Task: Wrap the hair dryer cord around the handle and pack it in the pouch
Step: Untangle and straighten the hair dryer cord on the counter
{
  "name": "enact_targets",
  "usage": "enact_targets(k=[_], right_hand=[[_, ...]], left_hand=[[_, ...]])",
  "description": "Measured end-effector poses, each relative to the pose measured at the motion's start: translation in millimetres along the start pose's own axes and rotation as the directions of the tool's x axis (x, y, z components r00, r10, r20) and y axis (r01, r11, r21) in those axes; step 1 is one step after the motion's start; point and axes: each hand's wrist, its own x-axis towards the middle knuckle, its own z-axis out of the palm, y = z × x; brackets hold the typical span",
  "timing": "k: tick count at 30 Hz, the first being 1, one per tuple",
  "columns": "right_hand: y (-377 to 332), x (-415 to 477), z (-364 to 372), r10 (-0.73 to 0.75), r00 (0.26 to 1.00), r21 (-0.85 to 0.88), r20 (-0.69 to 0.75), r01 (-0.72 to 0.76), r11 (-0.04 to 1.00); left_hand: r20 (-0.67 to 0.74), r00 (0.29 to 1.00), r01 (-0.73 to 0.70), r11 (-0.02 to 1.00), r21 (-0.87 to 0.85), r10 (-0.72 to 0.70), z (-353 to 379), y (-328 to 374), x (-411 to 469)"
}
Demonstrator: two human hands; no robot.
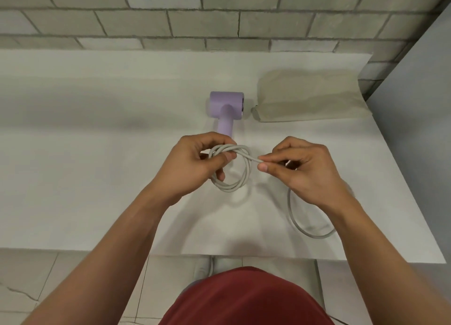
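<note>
A lilac hair dryer [227,107] lies on the pale counter [97,153], head toward the wall and handle pointing at me. Its grey cord [244,175] is gathered into a few round loops just below the handle's end. My left hand [192,166] grips the top of that coil between thumb and fingers. My right hand [302,166] pinches a strand leading from the coil, to its right. More cord trails under my right wrist in a loose curve. The beige pouch [307,97] lies flat to the right of the dryer's head, apart from both hands.
A grey brick wall [219,19] runs along the back of the counter. A plain grey panel [415,105] closes the right side beside the pouch. The counter's front edge is close to my body, with tiled floor [73,288] below.
</note>
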Motion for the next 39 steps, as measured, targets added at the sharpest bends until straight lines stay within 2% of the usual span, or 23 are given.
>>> enact_targets(k=[4, 7, 12, 17, 19, 21, 24, 27, 29, 31, 33, 37, 39], right_hand=[[6, 3, 3, 0.066, 0.998, 0.029, -0.024, -0.065, 0.997], [1, 5, -1, 0.071, 0.997, 0.022, 0.011, -0.071, 0.997], [-5, 8, 1, 0.116, 0.991, -0.006, 0.066, -0.116, 0.993], [-4, 3, -1, 0.310, 0.936, 0.209, 0.167, -0.341, 0.917], [-4, 1, -2, 0.331, 0.917, 0.231, 0.222, -0.379, 0.896], [-4, -1, -2, 0.310, 0.924, 0.204, 0.222, -0.355, 0.912], [1, -3, -2, 0.309, 0.945, 0.116, 0.109, -0.320, 0.940], [7, -2, 0, 0.321, 0.947, 0.010, 0.034, -0.321, 0.947], [9, -3, 2, 0.322, 0.946, -0.066, 0.049, -0.318, 0.946], [8, -4, 3, 0.359, 0.928, -0.104, 0.097, -0.350, 0.931], [5, -5, 4, 0.411, 0.896, -0.057, 0.166, -0.407, 0.912], [-3, -6, 11, 0.428, 0.874, 0.043, 0.230, -0.449, 0.893], [-3, -5, 14, 0.470, 0.866, 0.093, 0.171, -0.489, 0.867]], left_hand=[[0.062, 0.998, 0.027, 1.000, 0.001, -0.027, 2, 0, 2], [0.090, 0.996, 0.024, 0.999, -0.036, -0.021, 6, -2, 4], [0.108, 0.994, 0.016, 0.994, 0.105, -0.027, 18, -5, 8], [0.219, 0.976, -0.053, 0.964, 0.261, -0.005, 16, -3, 18], [0.251, 0.968, -0.081, 0.960, 0.269, 0.011, 17, 1, 21], [0.286, 0.958, -0.083, 0.964, 0.254, 0.007, 21, 5, 24], [0.281, 0.960, -0.036, 0.979, 0.198, -0.022, 26, 8, 32], [0.275, 0.958, 0.006, 0.963, 0.270, -0.083, 18, 6, 41], [0.377, 0.917, -0.003, 0.940, 0.340, -0.134, 11, 3, 43], [0.467, 0.870, -0.035, 0.922, 0.386, -0.162, 7, 3, 47], [0.483, 0.865, -0.096, 0.900, 0.426, -0.136, 6, 5, 52], [0.535, 0.841, -0.423, 0.714, 0.558, 0.079, 13, 9, 57], [0.478, 0.861, -0.447, 0.708, 0.547, 0.174, 16, 7, 55]])
